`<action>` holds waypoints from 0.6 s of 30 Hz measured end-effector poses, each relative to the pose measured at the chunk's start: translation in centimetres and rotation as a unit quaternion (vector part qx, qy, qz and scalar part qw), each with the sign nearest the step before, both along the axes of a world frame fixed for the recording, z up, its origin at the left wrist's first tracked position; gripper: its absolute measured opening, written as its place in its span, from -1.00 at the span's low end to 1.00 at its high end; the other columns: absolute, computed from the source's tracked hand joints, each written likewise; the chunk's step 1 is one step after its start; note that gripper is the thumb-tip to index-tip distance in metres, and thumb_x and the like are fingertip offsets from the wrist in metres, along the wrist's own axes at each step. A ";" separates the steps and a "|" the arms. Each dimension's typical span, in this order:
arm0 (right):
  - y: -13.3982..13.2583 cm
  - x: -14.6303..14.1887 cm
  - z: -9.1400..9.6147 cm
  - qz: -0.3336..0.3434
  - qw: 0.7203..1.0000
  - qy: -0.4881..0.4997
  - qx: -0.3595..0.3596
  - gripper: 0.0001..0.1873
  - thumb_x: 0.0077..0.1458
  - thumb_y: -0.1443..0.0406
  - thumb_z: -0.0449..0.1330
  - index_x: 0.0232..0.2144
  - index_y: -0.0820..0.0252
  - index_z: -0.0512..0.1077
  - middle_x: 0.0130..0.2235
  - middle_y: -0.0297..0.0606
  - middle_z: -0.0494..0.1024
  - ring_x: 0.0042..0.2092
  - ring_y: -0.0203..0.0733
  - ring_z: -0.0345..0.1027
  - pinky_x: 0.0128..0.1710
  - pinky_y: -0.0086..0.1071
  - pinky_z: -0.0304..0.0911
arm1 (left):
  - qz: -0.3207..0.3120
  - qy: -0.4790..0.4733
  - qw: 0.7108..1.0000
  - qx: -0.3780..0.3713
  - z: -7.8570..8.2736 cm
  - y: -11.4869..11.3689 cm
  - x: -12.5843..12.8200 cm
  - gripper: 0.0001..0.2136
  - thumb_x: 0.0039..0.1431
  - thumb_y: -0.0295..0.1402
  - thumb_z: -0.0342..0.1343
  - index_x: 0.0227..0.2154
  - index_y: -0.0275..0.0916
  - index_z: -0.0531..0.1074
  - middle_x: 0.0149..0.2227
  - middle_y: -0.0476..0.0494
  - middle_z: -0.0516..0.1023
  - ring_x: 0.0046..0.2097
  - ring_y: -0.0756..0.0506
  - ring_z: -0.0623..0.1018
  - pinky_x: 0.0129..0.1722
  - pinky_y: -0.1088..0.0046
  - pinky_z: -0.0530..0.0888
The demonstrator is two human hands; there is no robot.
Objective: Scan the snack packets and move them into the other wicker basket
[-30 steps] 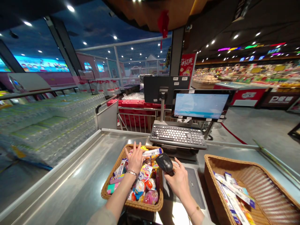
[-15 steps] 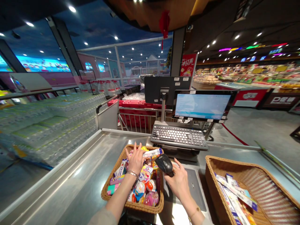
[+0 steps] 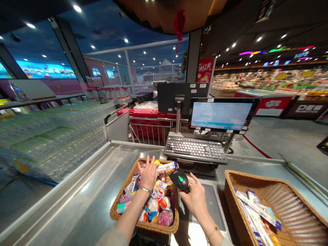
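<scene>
My left hand [image 3: 149,176] reaches over a wicker basket [image 3: 114,201] of small wrapped sweets and toys. Several of its fingers point up and apart, while the thumb side grips one end of a long white and purple packet [image 3: 167,166]; the grip itself is partly hidden. My right hand [image 3: 195,196] is closed around a black barcode scanner [image 3: 178,178], whose head faces the packet and shows a green light. Below in the basket lie egg-shaped toys [image 3: 153,206] and a pink wrapped item [image 3: 165,217].
On the right, a second wicker basket [image 3: 256,176] holds several long packets [image 3: 258,208]. A keyboard [image 3: 195,149] and a lit monitor [image 3: 221,114] stand behind the metal counter [image 3: 84,201]. Stacked bottles [image 3: 58,130] are to the left.
A green light has come on atop the scanner. Both hands, the packet and the baskets stay nearly where they were.
</scene>
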State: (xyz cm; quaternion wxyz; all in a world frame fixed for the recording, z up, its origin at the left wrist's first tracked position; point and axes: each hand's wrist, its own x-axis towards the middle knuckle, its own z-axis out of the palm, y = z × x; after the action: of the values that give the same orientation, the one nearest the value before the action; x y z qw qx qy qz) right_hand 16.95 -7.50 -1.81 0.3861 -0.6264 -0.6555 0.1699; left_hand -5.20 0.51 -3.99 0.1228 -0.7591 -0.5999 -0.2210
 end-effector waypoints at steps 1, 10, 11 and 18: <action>0.0 0.0 0.0 -0.001 1.000 0.000 -0.001 -0.79 -0.11 0.30 0.18 -0.39 0.05 0.59 -0.09 -0.26 0.61 0.25 0.08 0.17 0.18 -0.02 0.13 | -0.001 -0.001 1.000 0.000 0.0 0.0 0.0 -0.84 0.24 -0.28 0.06 -0.15 -0.10 0.45 0.31 -0.16 0.23 0.38 -0.35 0.03 0.23 -0.33 -0.46; 0.1 0.8 0.1 -0.024 1.000 0.002 0.007 -0.78 -0.11 0.31 0.18 -0.37 0.08 0.58 -0.11 -0.26 0.61 0.25 0.08 0.16 0.18 -0.04 0.15 | -0.011 -0.004 1.000 -0.014 0.9 0.2 1.3 -0.83 0.26 -0.27 0.03 -0.15 -0.11 0.46 0.30 -0.17 0.24 0.39 -0.35 0.01 0.24 -0.33 -0.44; 0.1 1.0 0.1 -0.028 1.000 0.003 0.008 -0.79 -0.11 0.31 0.17 -0.38 0.08 0.58 -0.11 -0.26 0.61 0.24 0.08 0.16 0.18 -0.04 0.15 | -0.015 -0.004 1.000 -0.016 1.0 0.2 1.5 -0.82 0.27 -0.27 0.02 -0.15 -0.11 0.46 0.30 -0.16 0.24 0.39 -0.35 0.01 0.23 -0.33 -0.44; -0.2 3.1 0.0 -0.079 0.997 0.020 0.008 -0.81 -0.10 0.30 0.18 -0.40 0.07 0.57 -0.13 -0.27 0.61 0.24 0.05 0.17 0.18 -0.07 0.15 | -0.061 -0.003 0.998 -0.011 1.5 1.2 3.9 -0.81 0.27 -0.30 0.00 -0.13 -0.12 0.47 0.30 -0.18 0.26 0.38 -0.35 0.05 0.24 -0.34 -0.41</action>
State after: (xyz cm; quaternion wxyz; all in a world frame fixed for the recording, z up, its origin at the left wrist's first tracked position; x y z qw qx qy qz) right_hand 20.05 -7.74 -1.81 0.4161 -0.6693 -0.5980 0.1458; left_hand -1.32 1.69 -2.51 0.0992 -0.7948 -0.5553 -0.2238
